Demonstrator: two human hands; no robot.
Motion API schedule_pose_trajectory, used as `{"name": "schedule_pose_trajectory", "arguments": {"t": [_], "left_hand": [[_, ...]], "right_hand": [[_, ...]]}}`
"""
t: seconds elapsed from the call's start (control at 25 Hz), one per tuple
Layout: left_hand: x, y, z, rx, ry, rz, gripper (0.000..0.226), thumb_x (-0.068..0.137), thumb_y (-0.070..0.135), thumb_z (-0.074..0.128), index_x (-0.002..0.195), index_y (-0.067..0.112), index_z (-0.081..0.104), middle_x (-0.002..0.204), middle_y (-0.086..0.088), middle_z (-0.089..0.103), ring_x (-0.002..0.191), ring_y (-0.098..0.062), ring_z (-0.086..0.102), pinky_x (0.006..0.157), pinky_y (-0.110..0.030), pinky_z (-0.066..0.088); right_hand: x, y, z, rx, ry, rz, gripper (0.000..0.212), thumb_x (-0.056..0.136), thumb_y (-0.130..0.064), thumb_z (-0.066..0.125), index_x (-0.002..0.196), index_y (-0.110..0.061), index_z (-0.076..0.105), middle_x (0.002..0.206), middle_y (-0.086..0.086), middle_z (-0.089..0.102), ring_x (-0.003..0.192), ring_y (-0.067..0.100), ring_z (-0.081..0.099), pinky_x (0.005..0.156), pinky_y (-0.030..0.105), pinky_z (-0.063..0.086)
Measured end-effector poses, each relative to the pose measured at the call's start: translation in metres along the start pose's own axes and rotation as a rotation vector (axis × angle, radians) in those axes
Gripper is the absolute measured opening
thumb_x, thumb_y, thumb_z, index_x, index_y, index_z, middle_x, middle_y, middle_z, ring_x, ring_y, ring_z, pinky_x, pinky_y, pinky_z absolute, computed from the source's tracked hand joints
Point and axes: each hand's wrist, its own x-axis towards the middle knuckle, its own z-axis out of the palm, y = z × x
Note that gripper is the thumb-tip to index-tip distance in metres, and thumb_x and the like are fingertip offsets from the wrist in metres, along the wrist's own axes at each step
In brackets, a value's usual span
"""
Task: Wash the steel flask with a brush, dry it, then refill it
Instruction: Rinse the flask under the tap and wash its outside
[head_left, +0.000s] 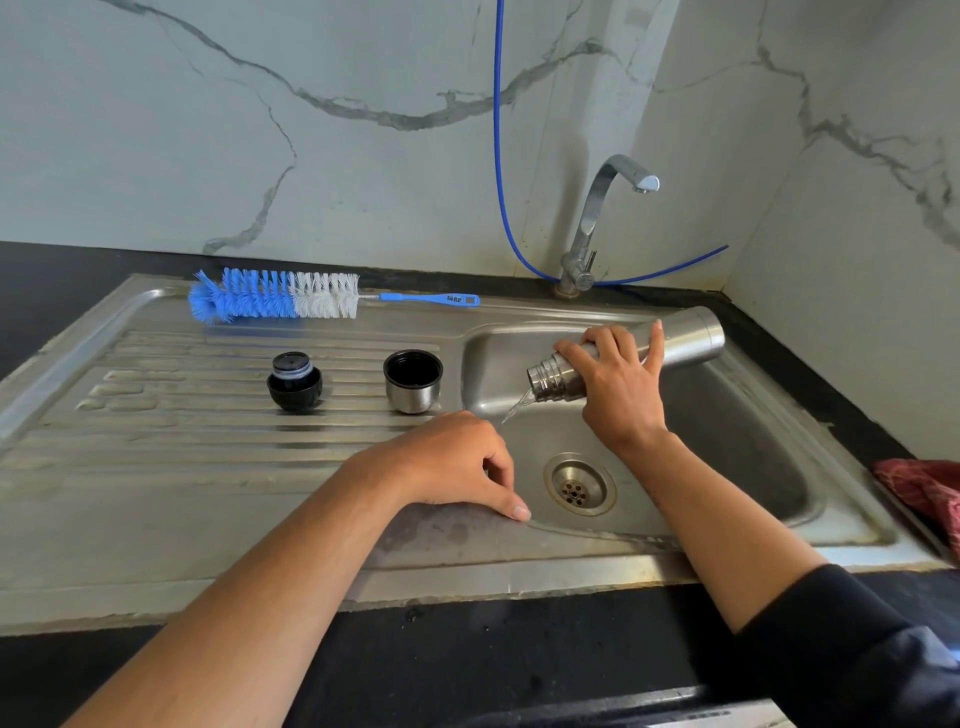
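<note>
My right hand (621, 384) grips the steel flask (685, 340) around its neck end, tipped over the sink basin (727, 431) with its mouth down to the left. Water (517, 408) pours out of the mouth. My left hand (457, 465) rests on the sink's front rim with loosely curled fingers and holds nothing. A blue and white bottle brush (275, 300) lies at the back of the drainboard. The black stopper (294, 382) and the steel cup lid (413, 381), mouth up, stand on the drainboard.
The tap (597, 228) stands behind the basin, its spout turned right, with a blue hose (500, 156) hanging beside it. The drain (579, 484) sits in the basin floor. A red cloth (924, 486) lies at the right edge. Black counter surrounds the sink.
</note>
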Motion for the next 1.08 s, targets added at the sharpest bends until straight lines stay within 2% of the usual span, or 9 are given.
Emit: {"name": "schedule_pose_trajectory", "arguments": {"t": [0.12,0.32,0.48,0.64,0.84,0.96,1.08], "left_hand": [[0.000,0.000,0.000,0.004,0.003,0.003,0.032,0.076,0.063,0.079,0.079,0.032,0.080,0.081,0.016,0.071,0.079,0.000,0.065,0.075,-0.029,0.054],[0.000,0.001,-0.001,0.012,-0.004,-0.007,0.034,0.076,0.065,0.078,0.080,0.031,0.079,0.081,0.016,0.071,0.079,-0.001,0.066,0.077,-0.033,0.056],[0.000,0.002,-0.001,0.020,-0.005,-0.007,0.032,0.076,0.064,0.078,0.079,0.032,0.078,0.081,0.016,0.071,0.079,0.000,0.065,0.074,-0.028,0.053],[0.000,0.002,0.000,0.014,-0.003,-0.004,0.031,0.076,0.064,0.078,0.076,0.033,0.077,0.079,0.014,0.071,0.077,-0.001,0.065,0.074,-0.029,0.054],[-0.001,0.003,-0.001,0.014,0.000,-0.006,0.031,0.077,0.063,0.078,0.077,0.033,0.077,0.081,0.014,0.072,0.078,-0.001,0.065,0.073,-0.027,0.052],[0.001,0.003,-0.001,0.019,-0.006,-0.007,0.032,0.076,0.064,0.078,0.078,0.032,0.078,0.081,0.015,0.072,0.080,-0.001,0.066,0.075,-0.028,0.054],[0.001,0.002,0.000,0.020,-0.003,-0.011,0.034,0.076,0.065,0.078,0.079,0.031,0.078,0.081,0.014,0.072,0.079,-0.001,0.065,0.074,-0.027,0.053]], "right_hand": [[-0.001,-0.003,-0.001,-0.018,-0.009,-0.023,0.070,0.071,-0.007,0.081,0.132,-0.032,0.060,0.126,0.006,0.055,0.129,0.031,0.046,0.119,0.072,0.001],[-0.005,-0.012,-0.004,-0.038,-0.041,-0.068,0.067,0.073,-0.007,0.079,0.134,-0.030,0.060,0.126,0.010,0.055,0.129,0.033,0.047,0.118,0.070,-0.005],[-0.006,-0.021,-0.004,-0.091,-0.070,-0.121,0.071,0.072,-0.008,0.080,0.135,-0.030,0.060,0.128,0.012,0.056,0.128,0.035,0.048,0.118,0.070,-0.007],[-0.006,-0.025,-0.010,-0.136,-0.043,-0.152,0.069,0.072,-0.009,0.081,0.134,-0.029,0.059,0.132,0.014,0.054,0.132,0.037,0.045,0.116,0.069,-0.013],[-0.006,-0.028,-0.013,-0.151,-0.059,-0.231,0.070,0.072,-0.010,0.081,0.136,-0.031,0.059,0.136,0.013,0.054,0.136,0.036,0.043,0.117,0.072,-0.008],[-0.005,-0.024,-0.014,-0.116,-0.032,-0.167,0.068,0.074,-0.009,0.078,0.135,-0.031,0.060,0.136,0.013,0.055,0.137,0.036,0.043,0.117,0.071,-0.009],[-0.005,-0.024,-0.012,-0.121,-0.047,-0.191,0.068,0.075,-0.008,0.077,0.135,-0.032,0.059,0.136,0.011,0.055,0.136,0.035,0.043,0.117,0.071,-0.009]]}}
